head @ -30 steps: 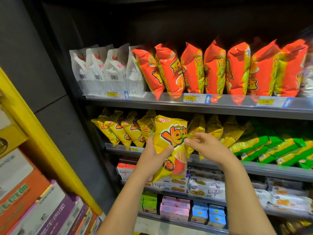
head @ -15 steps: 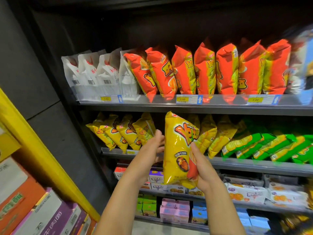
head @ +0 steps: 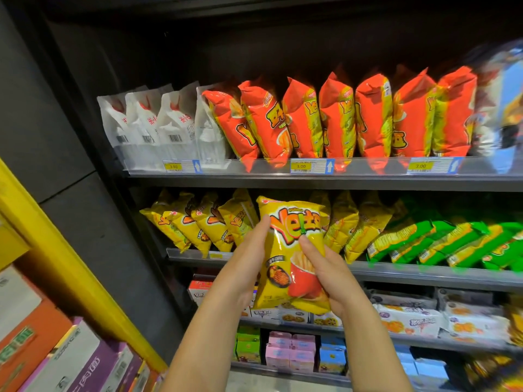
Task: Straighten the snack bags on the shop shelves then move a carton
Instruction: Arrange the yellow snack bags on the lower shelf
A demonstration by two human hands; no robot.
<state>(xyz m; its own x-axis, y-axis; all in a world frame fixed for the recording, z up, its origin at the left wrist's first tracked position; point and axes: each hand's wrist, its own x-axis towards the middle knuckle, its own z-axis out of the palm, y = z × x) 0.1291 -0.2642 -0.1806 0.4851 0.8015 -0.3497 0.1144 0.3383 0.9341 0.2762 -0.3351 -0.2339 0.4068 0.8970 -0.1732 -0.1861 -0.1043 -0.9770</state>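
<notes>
left hand (head: 245,263) and right hand (head: 325,271) grip the yellow bag (head: 284,247) upright in front of the middle shelf (head: 424,274), left fingers probably behind it: slot it bottom-first, logo out, matching the yellow row (head: 198,224).

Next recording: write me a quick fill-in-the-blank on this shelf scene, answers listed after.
The left hand and right hand grip one glossy ____ snack bag.
The orange-red foil bags stand one shelf ____ the green plastic bags.
The white barcoded bags sit ____ of the orange-red ones.
Answers: yellow; above; left.
</notes>
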